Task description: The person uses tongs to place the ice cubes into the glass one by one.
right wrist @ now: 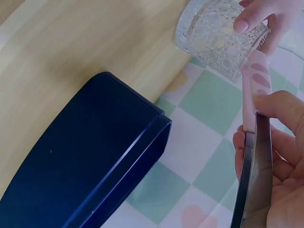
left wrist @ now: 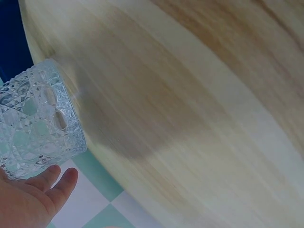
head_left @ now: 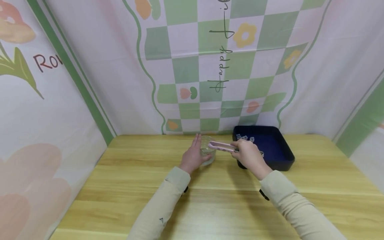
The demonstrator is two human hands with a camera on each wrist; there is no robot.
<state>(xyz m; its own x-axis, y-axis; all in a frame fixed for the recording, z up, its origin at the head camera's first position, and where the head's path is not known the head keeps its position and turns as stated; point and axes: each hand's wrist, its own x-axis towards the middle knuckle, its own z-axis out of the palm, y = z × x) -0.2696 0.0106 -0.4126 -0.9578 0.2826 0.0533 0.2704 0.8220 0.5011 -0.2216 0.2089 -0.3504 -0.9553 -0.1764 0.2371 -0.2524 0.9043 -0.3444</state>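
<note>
A clear cut-pattern glass point(head_left: 207, 140) stands on the wooden table. My left hand point(head_left: 193, 157) holds it from the left, thumb across its near side and fingers along the far side. In the left wrist view some fingertips lie close to the faceted wall of the glass point(left wrist: 40, 116). My right hand point(head_left: 248, 155) grips tongs point(head_left: 222, 146) with pink patterned ends and metal arms. The pink ends of the tongs point(right wrist: 259, 78) are at the mouth of the glass point(right wrist: 213, 40). Whether anything sits between those ends cannot be told.
Right of the glass, a dark blue tray point(head_left: 287, 156) sits near the table's back edge, partly under my right hand. Several small clear pieces point(head_left: 244, 137) lie along its left side. A printed cloth point(head_left: 210, 110) hangs behind the wooden table point(head_left: 216, 213).
</note>
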